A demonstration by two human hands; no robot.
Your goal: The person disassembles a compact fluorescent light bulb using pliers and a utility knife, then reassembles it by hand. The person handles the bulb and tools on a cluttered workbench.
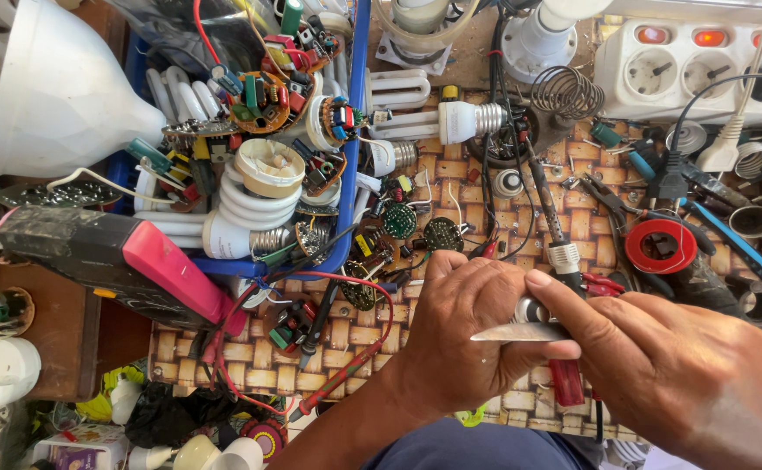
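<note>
My left hand (463, 335) is curled around a small metal lamp base (530, 310), most of it hidden in my fingers. My right hand (659, 374) grips a thin metal blade (513, 332), thumb and forefinger pinching it, with its tip laid against the lamp base. Both hands work low over a woven-pattern mat (346, 335). A soldering iron (548, 218) with a red handle lies just behind my fingers.
A blue tray (352, 130) holds spiral lamp tubes and circuit boards at upper left. A pink and black tool (120, 261) lies left. A white power strip (685, 70) sits top right, a red tape roll (661, 246) and pliers to the right.
</note>
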